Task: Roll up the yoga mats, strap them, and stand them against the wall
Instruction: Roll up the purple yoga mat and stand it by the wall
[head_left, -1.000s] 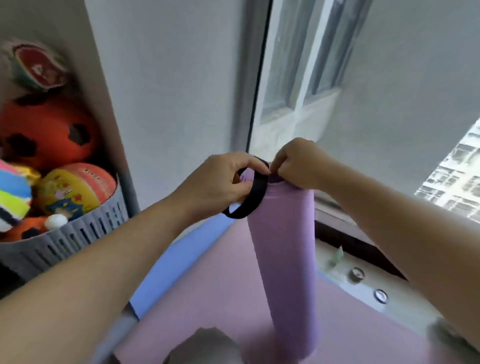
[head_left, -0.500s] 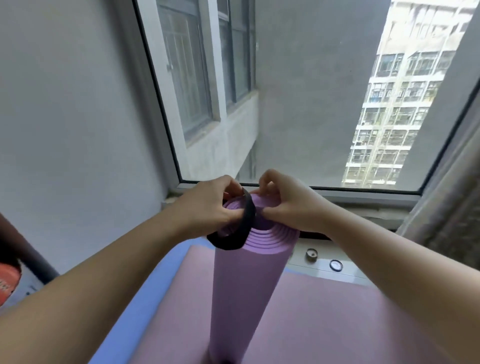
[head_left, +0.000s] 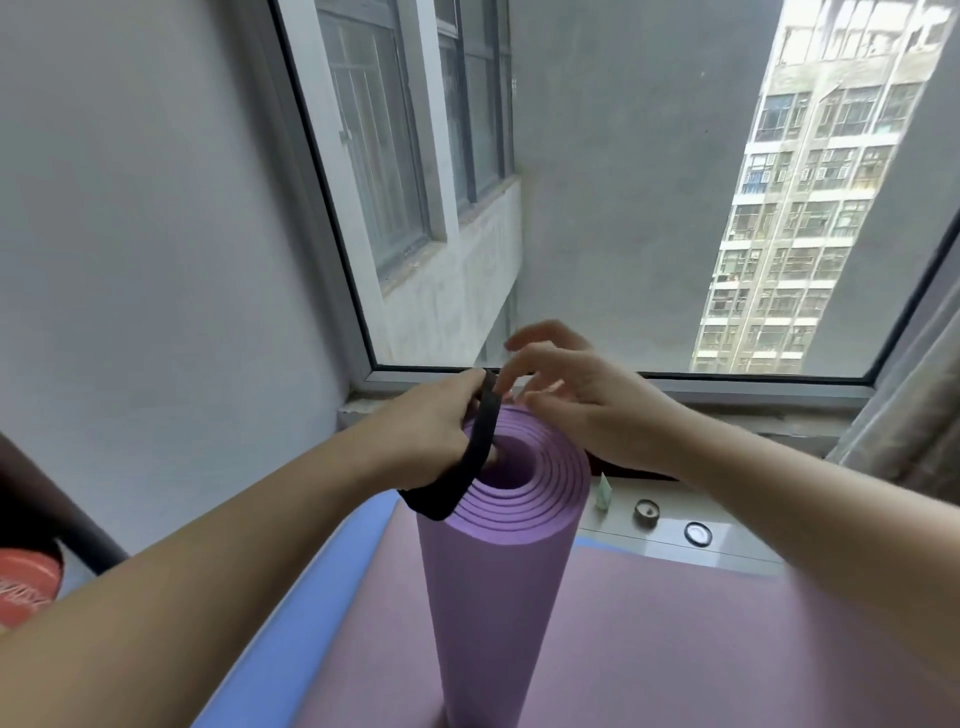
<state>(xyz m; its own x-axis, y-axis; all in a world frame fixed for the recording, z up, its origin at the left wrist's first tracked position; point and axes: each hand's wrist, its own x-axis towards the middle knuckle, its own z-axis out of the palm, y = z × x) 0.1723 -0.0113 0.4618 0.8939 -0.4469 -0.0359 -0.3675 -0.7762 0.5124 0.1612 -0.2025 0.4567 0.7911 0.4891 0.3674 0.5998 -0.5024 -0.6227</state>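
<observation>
A rolled purple yoga mat (head_left: 493, 597) stands upright in front of me, its spiral top end facing the camera. My left hand (head_left: 431, 431) grips a black strap loop (head_left: 467, 467) that lies over the left rim of the roll's top. My right hand (head_left: 576, 395) hovers just behind the top of the roll with its fingers spread and loosely bent, holding nothing. A pink mat (head_left: 675, 649) lies flat on the floor under the roll, and a blue mat (head_left: 291, 613) lies flat along its left side.
A grey wall (head_left: 145, 260) rises on the left and a large window (head_left: 623, 182) fills the far side. On the sill ledge sit a small round tin (head_left: 647, 512), a ring-shaped lid (head_left: 697, 533) and a green paper scrap (head_left: 602, 491). A curtain (head_left: 914, 405) hangs at right.
My right hand has let go of the roll's top and lifted away with fingers spread. The left hand still holds the strap at the rim. The view has tilted upward toward the window.
</observation>
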